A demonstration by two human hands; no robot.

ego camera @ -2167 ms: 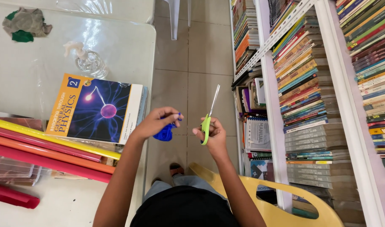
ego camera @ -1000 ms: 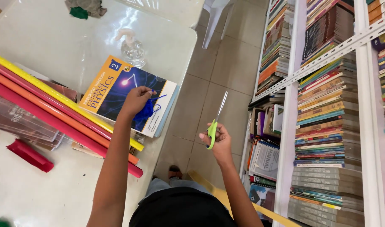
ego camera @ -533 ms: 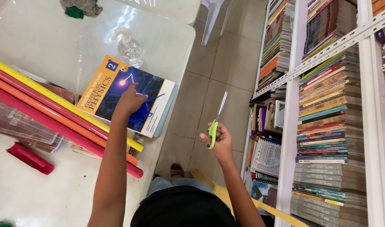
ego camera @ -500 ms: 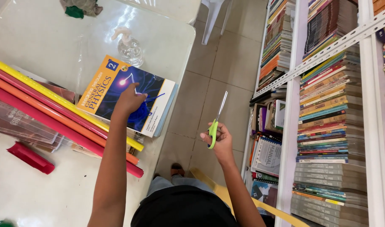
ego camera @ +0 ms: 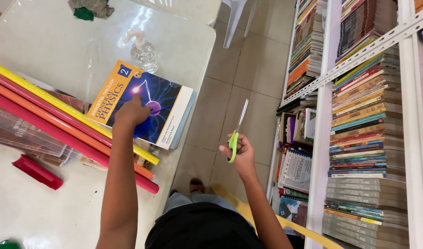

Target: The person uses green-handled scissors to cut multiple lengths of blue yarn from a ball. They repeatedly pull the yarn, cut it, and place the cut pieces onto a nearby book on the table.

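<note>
My left hand (ego camera: 131, 113) lies on a blue and orange textbook (ego camera: 163, 108) at the table's near right edge, fingers curled down onto the cover. Whether anything is under the fingers is hidden. My right hand (ego camera: 241, 154) is off the table, over the floor, and grips green-handled scissors (ego camera: 236, 131) with the blades pointing up and away. Both forearms reach out from my lap.
Long rolls of yellow, orange and red paper (ego camera: 59, 115) lie across the white table (ego camera: 45, 41), left of the book. A clear pump bottle (ego camera: 142, 50) stands behind it. Also on the table: a red bar (ego camera: 36, 171) and clear plastic packs (ego camera: 27, 133). Packed bookshelves (ego camera: 359, 120) fill the right.
My left hand went from in front of me, where it held a small blue thing, onto the textbook and slid a little further up it. The scissors hand stayed put.
</note>
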